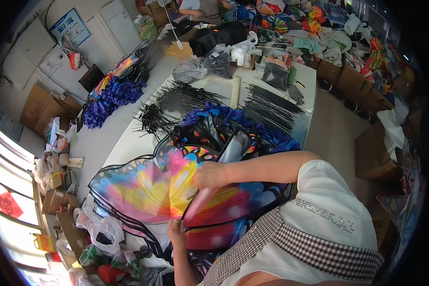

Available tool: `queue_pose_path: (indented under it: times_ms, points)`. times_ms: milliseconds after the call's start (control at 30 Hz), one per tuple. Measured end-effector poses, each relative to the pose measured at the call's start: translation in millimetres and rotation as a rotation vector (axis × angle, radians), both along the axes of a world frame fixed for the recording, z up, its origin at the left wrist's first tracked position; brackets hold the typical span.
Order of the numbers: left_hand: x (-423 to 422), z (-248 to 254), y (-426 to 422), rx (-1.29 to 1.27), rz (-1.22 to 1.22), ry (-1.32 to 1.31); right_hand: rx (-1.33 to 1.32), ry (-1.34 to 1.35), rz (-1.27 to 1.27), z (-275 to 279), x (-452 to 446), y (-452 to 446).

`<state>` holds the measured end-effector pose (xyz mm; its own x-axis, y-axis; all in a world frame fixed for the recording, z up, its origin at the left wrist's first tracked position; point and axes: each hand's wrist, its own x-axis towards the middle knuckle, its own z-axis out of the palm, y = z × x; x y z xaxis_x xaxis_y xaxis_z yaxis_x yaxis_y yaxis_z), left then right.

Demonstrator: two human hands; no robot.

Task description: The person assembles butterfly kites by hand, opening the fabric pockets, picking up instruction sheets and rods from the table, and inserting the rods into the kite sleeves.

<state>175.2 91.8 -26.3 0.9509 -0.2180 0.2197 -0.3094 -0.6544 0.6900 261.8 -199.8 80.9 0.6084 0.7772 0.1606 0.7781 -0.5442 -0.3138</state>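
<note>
A butterfly-wing printed fabric point(128, 188) in yellow, pink, orange and blue with black edging lies spread over a pile of similar pieces. My left hand point(177, 234) is closed at its near edge, fingertips pinching the fabric where a dark edge strip runs. My right hand point(210, 175) is curled into a grip higher up on the yellow part, its fingers mostly hidden beneath the knuckles. A pale pink strip of fabric point(200, 204) hangs below this hand. Behind it, dark butterfly pieces point(209, 133) and blue-purple ribbons point(271, 133) are heaped.
Thin black rods point(271, 107) lie in bundles across the white table point(121, 148). Plastic bags point(218, 61) stand at its far end, with a grey glove point(296, 94) at right. Cartons point(336, 76) line the right side. More ribbons point(112, 100) sit at left.
</note>
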Motion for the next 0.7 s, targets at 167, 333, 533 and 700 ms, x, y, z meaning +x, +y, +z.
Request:
queue_pose_path:
  times_ms: [167,333,533,700]
  points:
    - [10.9,27.8,-7.7,-0.186,-0.006,0.150,0.022,-0.267,0.050,-7.2,13.3,2.0]
    - [67.0,16.5,-3.9,-0.161,0.123,-0.046,0.255,-0.527,0.112,39.8,-14.9,31.3]
    - [189.7,10.7,278.9,-0.723,0.826,0.243,0.274,-0.483,-0.143,7.0,-29.8,-56.5]
    - [142.5,-63.8,294.7,0.462,0.879,-0.314,0.304,-0.302,-1.109,-102.5,21.9,-270.4]
